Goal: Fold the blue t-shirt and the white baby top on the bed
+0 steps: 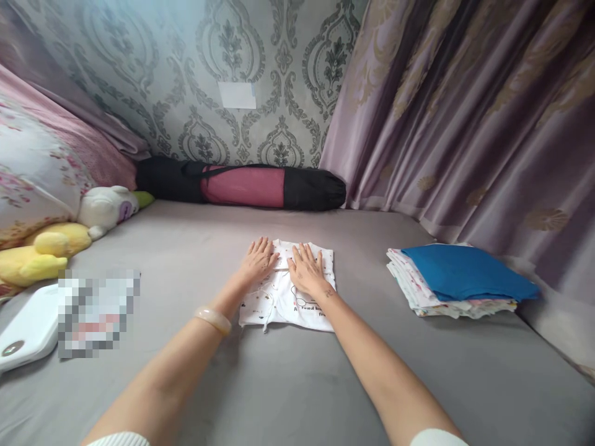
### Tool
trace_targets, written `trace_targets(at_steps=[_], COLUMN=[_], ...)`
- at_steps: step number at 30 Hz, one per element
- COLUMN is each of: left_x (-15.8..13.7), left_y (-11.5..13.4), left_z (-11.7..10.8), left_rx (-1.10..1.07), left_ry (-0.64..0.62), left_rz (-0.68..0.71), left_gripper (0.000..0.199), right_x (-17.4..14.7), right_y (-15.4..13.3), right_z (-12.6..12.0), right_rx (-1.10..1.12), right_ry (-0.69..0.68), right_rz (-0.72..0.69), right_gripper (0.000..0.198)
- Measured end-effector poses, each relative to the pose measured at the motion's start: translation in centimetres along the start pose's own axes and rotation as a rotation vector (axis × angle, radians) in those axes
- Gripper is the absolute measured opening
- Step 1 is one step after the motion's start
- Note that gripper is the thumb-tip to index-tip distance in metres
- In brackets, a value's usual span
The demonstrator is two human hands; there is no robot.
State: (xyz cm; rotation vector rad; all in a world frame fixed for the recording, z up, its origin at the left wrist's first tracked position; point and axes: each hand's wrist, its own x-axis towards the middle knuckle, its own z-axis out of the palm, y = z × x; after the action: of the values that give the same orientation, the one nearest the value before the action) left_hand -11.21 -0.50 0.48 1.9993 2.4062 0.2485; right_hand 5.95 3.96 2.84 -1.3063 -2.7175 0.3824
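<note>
A small white printed baby shirt lies flat on the grey bed sheet in front of me, with tie strings at its lower left and black lettering at its lower right. My left hand rests palm down on its upper left part, fingers outstretched. On the upper right part lies my right hand, also palm down with the fingers spread. Both hands press on the cloth without gripping it. Parts of the print are covered by my right hand and wrist.
To the right sits a stack of folded clothes topped by a blue piece. A black and red long bag lies along the wall. At left are plush toys, a white device and a blurred-out packet. Curtains hang at right.
</note>
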Motion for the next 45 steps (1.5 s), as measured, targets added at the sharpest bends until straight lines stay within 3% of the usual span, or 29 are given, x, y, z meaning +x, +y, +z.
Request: trace_targets(at_steps=[10,17,21,24,29,36,45], left_x=[0.4,0.4,0.4,0.6,0.8,1.0,0.2], left_y=[-0.2,0.1,1.2,2.1,2.5,2.0,2.0], left_z=[1.4,0.2,-0.6,-0.5,0.7,1.7,-0.3], left_rx=[-0.004,0.015,0.078,0.095,0.05,-0.018,-0.071], left_ry=[-0.048,-0.09,-0.001,0.076,0.057,0.048,-0.053], left_rz=[-0.031,-0.027,-0.017,0.036,0.098,0.089,0.112], left_gripper=[0.068,0.064,0.062,0.064,0.063,0.06,0.063], right_x=[0.4,0.2,0.3,0.6,0.8,0.7,-0.6], right_y=[0.7,0.6,1.2,2.3,3.9,3.9,3.6], right_z=[1.1,0.3,-0.5,-0.8,-0.5,0.0,-1.4], right_rx=[-0.049,-0.018,0.018,-0.036,-0.068,-0.094,-0.035], right_ry=[0.025,-0.019,-0.07,0.022,-0.002,0.034,-0.026], right_rz=[0.023,0.03,0.033,0.06,0.107,0.093,0.039], right_gripper=[0.061,0.061,0.06,0.059,0.061,0.06,0.059])
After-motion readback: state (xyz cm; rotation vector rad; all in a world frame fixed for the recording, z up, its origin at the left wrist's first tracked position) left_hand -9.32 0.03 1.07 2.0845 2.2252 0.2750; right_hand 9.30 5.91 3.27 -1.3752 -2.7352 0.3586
